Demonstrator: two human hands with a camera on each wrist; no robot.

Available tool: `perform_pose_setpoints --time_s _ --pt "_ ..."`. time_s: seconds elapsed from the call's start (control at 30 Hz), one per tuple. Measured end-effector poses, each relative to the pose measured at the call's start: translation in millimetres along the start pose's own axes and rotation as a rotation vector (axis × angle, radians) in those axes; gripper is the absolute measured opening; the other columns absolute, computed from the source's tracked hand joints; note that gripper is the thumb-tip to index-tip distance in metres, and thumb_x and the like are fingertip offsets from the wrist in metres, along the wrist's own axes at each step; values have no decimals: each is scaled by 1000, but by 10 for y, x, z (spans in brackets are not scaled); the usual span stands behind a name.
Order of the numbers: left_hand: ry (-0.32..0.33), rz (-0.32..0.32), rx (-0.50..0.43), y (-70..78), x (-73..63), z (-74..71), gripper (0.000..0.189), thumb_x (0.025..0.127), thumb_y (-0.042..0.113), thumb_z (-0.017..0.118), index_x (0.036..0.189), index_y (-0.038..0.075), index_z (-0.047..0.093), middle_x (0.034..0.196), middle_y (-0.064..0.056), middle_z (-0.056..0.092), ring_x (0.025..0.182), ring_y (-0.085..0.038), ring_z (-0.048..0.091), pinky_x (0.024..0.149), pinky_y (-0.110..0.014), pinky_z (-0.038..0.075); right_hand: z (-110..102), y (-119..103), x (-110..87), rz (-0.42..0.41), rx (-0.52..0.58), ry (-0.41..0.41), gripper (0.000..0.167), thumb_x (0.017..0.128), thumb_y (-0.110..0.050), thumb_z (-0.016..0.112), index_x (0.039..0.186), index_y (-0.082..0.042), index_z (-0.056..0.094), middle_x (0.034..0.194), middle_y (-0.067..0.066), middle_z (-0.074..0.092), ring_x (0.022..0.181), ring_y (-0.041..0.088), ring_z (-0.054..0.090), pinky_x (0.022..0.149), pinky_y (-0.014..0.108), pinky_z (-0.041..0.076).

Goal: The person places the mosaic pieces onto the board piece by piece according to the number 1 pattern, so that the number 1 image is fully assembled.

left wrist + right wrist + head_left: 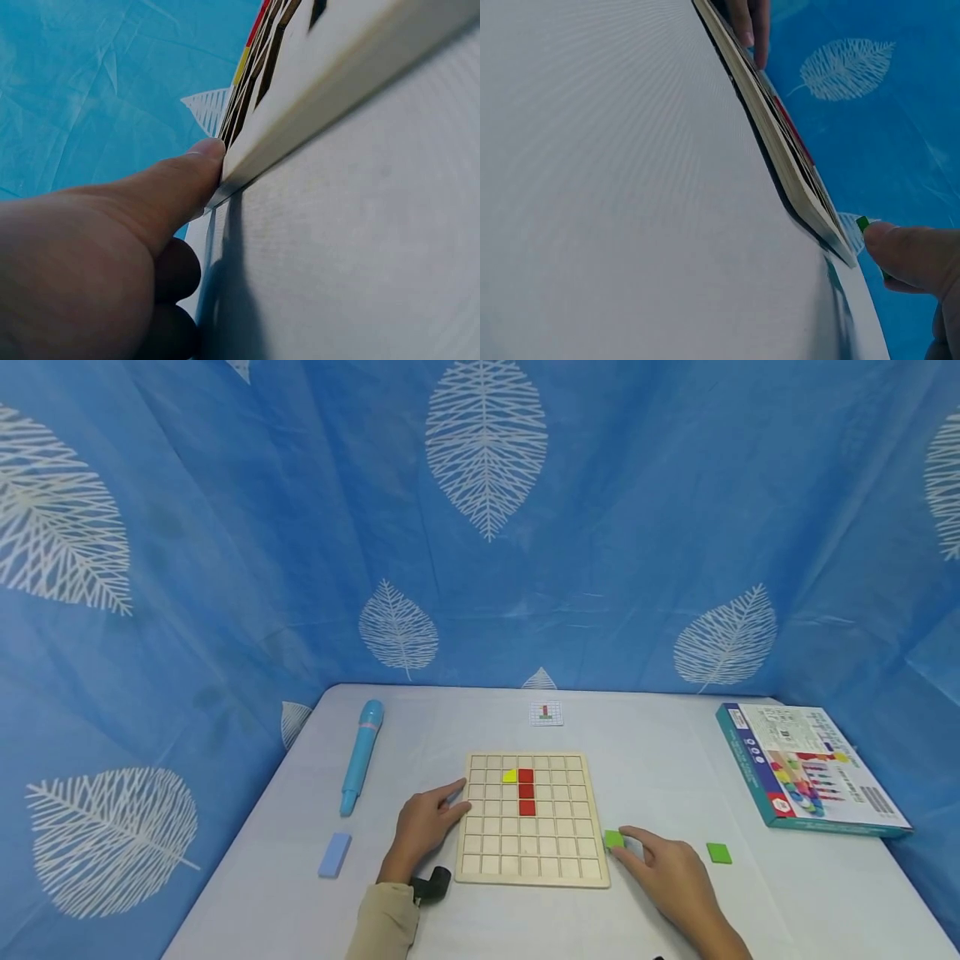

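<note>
Along the left side of the white counter [262, 910] lies a small blue block [334, 855], with a light-blue stick [362, 760] just beyond it. Next comes the left hand [423, 822], grasping nothing, its index finger and thumb spread apart and touching the left edge of a wooden grid board [528, 845]. On the board, a yellow piece [510, 776] sits left of the topmost of three red tiles [527, 791] in one column; past the far edge lies a small printed card [546, 713]. Just beside the board's right edge, the right hand [671, 872] pinches a green tile [614, 839] between thumb and index finger. Farther right lie a second green square [718, 853] and a colourful box [817, 772].
</note>
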State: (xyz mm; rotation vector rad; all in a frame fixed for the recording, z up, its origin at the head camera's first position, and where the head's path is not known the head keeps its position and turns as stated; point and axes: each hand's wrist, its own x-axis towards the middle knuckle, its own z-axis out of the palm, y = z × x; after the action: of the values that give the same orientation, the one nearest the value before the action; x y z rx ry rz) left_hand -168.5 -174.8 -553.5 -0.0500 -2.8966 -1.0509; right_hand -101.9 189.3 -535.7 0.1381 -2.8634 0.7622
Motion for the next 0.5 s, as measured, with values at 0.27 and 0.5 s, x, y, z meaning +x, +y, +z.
perform_pose_setpoints --time_s 0.27,0.5 --pt "-1 6 -6 -14 -6 4 49 93 38 76 138 22 67 57 8 45 51 -9 38 51 -27 32 36 -112 95 -62 -28 15 35 86 -36 84 111 -12 78 49 -14 37 46 6 31 49 26 29" --pt "3 13 -9 -13 -6 -3 49 93 38 76 138 22 67 57 8 45 51 -9 38 51 -27 32 58 -210 201 -96 -33 1 35 86 -39 83 111 -14 79 49 -14 35 47 5 30 49 25 28"
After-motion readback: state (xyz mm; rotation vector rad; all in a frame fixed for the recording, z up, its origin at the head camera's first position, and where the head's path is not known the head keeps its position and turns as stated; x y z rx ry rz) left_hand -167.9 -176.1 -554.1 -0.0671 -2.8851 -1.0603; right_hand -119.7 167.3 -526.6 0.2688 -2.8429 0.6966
